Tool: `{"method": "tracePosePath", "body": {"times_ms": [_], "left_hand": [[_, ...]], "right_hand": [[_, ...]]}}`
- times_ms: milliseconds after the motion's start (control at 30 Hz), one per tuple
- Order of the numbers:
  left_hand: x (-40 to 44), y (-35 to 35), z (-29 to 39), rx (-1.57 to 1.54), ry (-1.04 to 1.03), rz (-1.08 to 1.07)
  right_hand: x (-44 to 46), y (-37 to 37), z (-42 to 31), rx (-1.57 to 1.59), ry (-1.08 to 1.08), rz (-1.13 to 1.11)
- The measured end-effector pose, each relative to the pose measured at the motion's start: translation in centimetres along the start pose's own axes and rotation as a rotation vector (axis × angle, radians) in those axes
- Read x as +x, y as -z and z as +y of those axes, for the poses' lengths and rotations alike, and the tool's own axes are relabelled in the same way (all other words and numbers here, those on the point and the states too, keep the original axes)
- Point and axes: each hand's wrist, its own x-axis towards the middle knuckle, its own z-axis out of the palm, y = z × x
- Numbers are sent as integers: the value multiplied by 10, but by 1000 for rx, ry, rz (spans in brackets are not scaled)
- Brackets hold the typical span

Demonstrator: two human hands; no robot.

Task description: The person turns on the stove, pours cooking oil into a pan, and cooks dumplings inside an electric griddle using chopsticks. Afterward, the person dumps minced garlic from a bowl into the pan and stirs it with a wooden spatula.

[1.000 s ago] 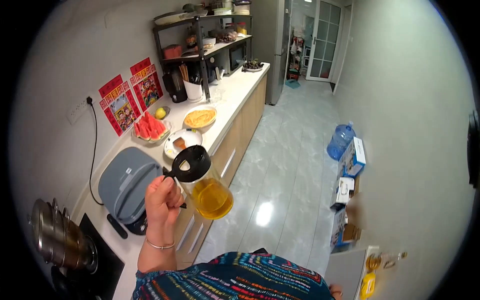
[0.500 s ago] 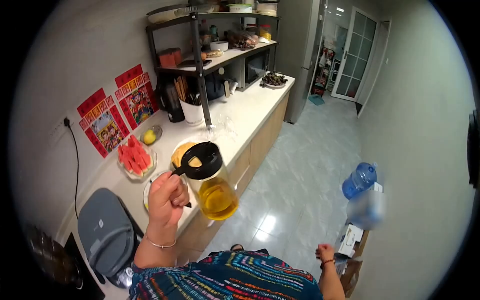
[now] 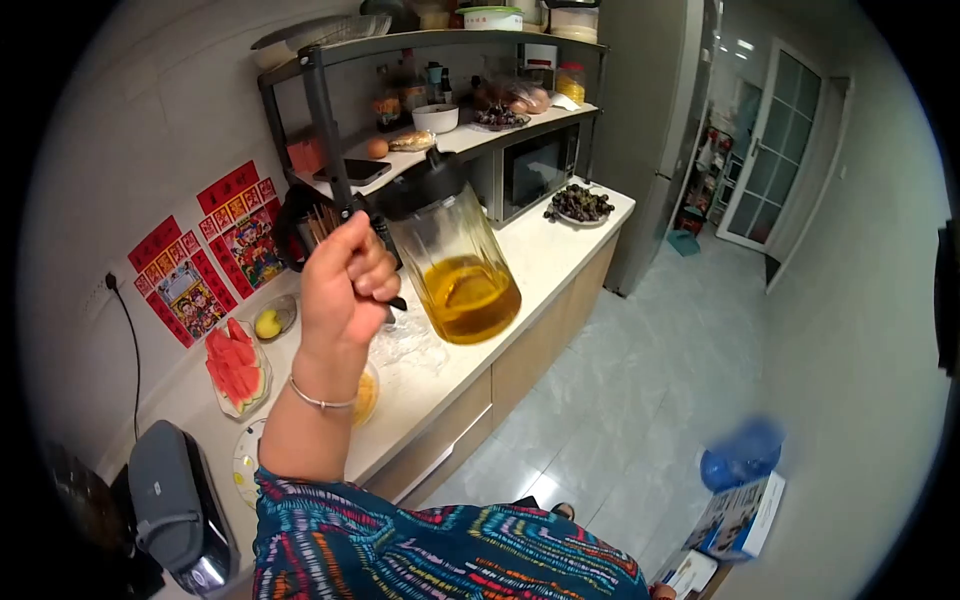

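My left hand (image 3: 350,270) is raised in front of the shelf rack, fingers wrapped round the black handle of a glass oil jug (image 3: 470,285). The jug has a black lid and holds yellow-brown oil in its lower part. It is lifted off the counter (image 3: 545,265) and tilted a little. Below and behind my forearm, a plate with yellowish food (image 3: 367,393) is partly hidden. Only a sliver of my right hand (image 3: 663,592) shows at the bottom edge; its fingers cannot be made out.
On the rack's middle shelf (image 3: 465,143) are a white bowl (image 3: 436,118), a phone, an egg and bottles. A microwave (image 3: 535,170) and a plate of grapes (image 3: 582,205) stand on the counter. Watermelon slices (image 3: 237,370) and a grey appliance (image 3: 185,500) are at left. A box (image 3: 738,515) sits on the right.
My left hand has carried the jug up and towards the rack, and the jug now tilts. The view has shifted. My right hand, earlier visible and closed, has mostly dropped out of sight.
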Motion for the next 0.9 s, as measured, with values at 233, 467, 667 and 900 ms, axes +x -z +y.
{"method": "tracePosePath", "body": {"times_ms": [233,467,667,900], "left_hand": [[92,-41,-1,52,-84,235],[186,-29,15,179,-131,476],[253,-10,26,171,-229,614],[318,32,44,222,-308,655]], "right_hand": [[183,184,-60,1448,-223,-50],[242,285,-210,1428,34,-70],[252,330,-314,1357,301,-161],[253,360,-404,1292,475,-131]]}}
